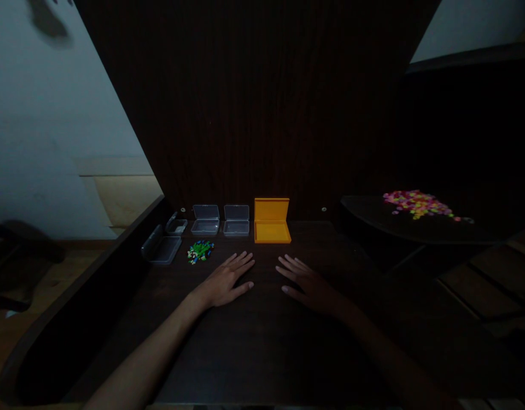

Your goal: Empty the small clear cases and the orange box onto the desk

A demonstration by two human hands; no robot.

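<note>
My left hand (229, 280) lies flat on the dark wooden desktop (262, 341), fingers spread, holding nothing. Opposite it my right hand (303, 282) also rests palm down with its fingers apart. Beyond both hands stands a yellow box (273, 230) with its lid raised. To the left of my left hand is a small pile of green, blue and white pieces (200, 251), too small to name. Behind that pile are two clear plastic boxes, one on the left (205, 226) and one on the right (236, 228), both with lids up.
Further left sit a larger clear box (167, 250) and a smaller one (177, 226), both open. A raised side panel (87, 290) borders the desk's left. On a dark shelf (365, 210) at right lies a heap of pink, red and yellow pieces (418, 204). A tall dark back panel (262, 102) rises behind.
</note>
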